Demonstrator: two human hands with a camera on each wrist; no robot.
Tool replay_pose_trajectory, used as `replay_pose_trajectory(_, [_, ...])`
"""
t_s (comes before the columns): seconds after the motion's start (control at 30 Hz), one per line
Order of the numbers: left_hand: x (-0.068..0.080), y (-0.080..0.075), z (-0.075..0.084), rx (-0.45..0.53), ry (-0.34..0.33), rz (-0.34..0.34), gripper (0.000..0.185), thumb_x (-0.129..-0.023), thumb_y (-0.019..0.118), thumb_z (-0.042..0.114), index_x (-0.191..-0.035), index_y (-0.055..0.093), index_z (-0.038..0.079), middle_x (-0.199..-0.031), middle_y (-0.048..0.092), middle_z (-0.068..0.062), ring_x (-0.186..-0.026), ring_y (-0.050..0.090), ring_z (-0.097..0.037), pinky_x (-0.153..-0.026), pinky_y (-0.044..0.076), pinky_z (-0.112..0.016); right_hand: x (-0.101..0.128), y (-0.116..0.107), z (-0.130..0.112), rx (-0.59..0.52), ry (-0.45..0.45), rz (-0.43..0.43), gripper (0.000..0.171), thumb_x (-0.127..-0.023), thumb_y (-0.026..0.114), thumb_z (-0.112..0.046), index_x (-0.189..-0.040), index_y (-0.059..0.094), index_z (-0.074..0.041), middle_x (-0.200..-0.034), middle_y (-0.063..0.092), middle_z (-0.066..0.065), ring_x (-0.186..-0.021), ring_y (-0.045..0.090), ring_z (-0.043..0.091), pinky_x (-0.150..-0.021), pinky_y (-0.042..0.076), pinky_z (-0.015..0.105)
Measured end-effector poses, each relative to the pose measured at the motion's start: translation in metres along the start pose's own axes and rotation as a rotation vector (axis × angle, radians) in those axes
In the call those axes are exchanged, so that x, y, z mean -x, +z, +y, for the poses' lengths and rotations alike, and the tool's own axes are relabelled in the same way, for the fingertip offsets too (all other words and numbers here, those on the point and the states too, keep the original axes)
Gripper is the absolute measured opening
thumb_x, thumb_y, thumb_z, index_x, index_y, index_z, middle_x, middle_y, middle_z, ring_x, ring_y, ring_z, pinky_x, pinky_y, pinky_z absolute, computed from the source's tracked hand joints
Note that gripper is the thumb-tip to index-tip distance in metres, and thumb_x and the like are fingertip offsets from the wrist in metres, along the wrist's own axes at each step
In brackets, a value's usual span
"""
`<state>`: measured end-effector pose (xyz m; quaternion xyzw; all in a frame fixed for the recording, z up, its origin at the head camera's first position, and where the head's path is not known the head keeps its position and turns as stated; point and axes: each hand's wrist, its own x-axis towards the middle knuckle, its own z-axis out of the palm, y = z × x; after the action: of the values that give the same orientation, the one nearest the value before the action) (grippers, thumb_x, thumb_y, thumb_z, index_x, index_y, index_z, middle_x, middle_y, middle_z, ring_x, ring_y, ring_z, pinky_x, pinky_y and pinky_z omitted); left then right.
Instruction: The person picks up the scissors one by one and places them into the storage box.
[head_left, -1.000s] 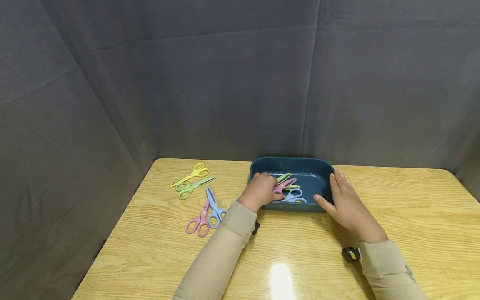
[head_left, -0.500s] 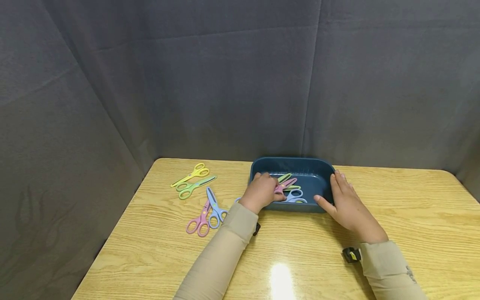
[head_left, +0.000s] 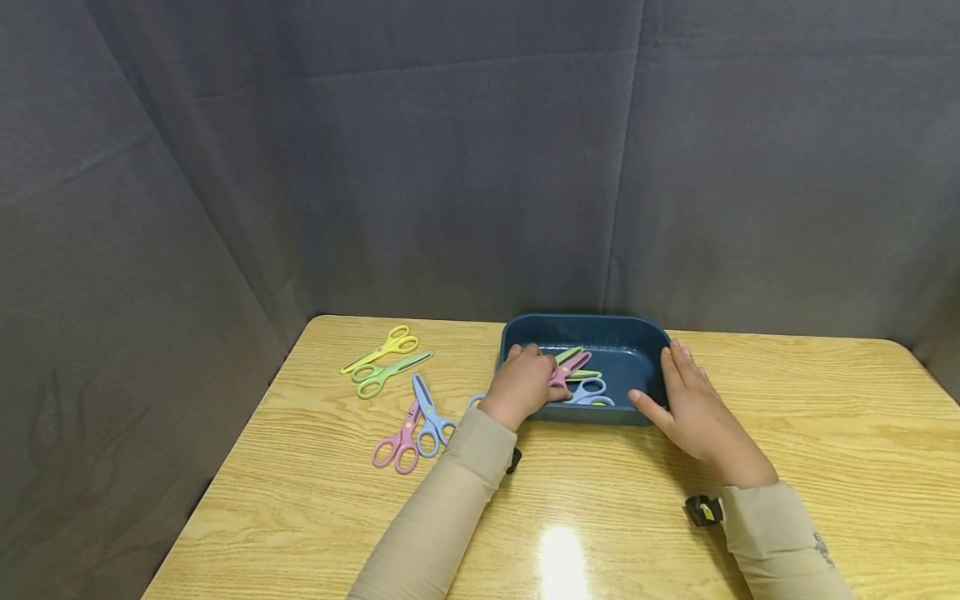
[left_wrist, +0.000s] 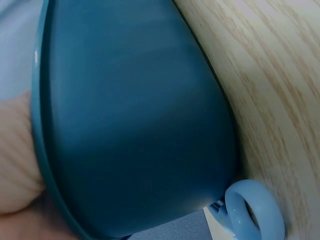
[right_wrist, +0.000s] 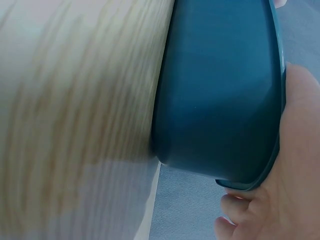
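Note:
My left hand point(head_left: 521, 382) reaches over the near left rim of a dark blue bin point(head_left: 637, 323) and grips a pair of pink scissors point(head_left: 570, 369), whose handles are hidden under the fingers. Green scissors point(head_left: 567, 355) and light blue scissors point(head_left: 590, 387) lie in the bin beside them. My right hand point(head_left: 693, 408) rests on the bin's right near corner, with fingers extended along the right side and the thumb over the front rim. In the right wrist view, that hand lies against the bin's rim point(right_wrist: 281, 50).
Left of the bin on the wooden table point(head_left: 810, 400) lie yellow scissors point(head_left: 390, 346), green scissors point(head_left: 382, 375), and light blue scissors point(head_left: 426, 408) overlapping pink scissors point(head_left: 401, 446). A light blue handle loop point(left_wrist: 260, 207) sits close by the bin. A grey curtain point(head_left: 480, 192) hangs behind.
The pink scissors in the bin have turned slightly, their tips swinging a little up and left. My left hand shifted only marginally; the right hand stays in place.

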<state>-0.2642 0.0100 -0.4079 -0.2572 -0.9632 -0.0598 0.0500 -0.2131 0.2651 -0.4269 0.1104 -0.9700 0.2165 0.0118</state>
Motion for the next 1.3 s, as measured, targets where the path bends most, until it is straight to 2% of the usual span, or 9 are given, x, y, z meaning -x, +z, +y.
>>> replay_pose_trajectory(0.27, [0.0013,0.0021,0.0008,0.019,-0.01,0.008,0.042,-0.092,0.072,0.049,-0.114,0.076,0.014,-0.111,0.068,-0.006,-0.096,0.054,-0.022,-0.089,0.045,-0.032,0.0004,-0.0005,-0.0001,0.008,-0.004,-0.004,0.099,-0.102,0.049,-0.058,-0.156,0.008,0.014,-0.164,0.0,0.033,-0.151,0.0,0.049,-0.119,0.007,0.063])
replay_pose_trajectory(0.8, [0.0028,0.0057,-0.0006,0.064,-0.032,0.05,0.041,-0.094,0.072,0.042,-0.123,0.073,0.015,-0.117,0.067,-0.007,-0.102,0.055,-0.024,-0.091,0.049,-0.033,-0.0003,0.0011,0.0026,-0.015,-0.011,0.005,0.099,-0.102,0.048,-0.058,-0.156,0.006,0.013,-0.164,-0.001,0.032,-0.151,-0.001,0.049,-0.12,0.005,0.062])
replay_pose_trajectory(1.3, [0.0063,0.0088,-0.0023,0.207,-0.062,0.121,0.031,-0.096,0.072,0.031,-0.12,0.073,0.012,-0.117,0.064,-0.008,-0.101,0.054,-0.024,-0.086,0.051,-0.03,-0.0019,0.0008,0.0018,-0.009,-0.003,-0.006,0.099,-0.102,0.047,-0.059,-0.156,0.007,0.014,-0.164,-0.001,0.032,-0.152,-0.001,0.048,-0.12,0.006,0.062])
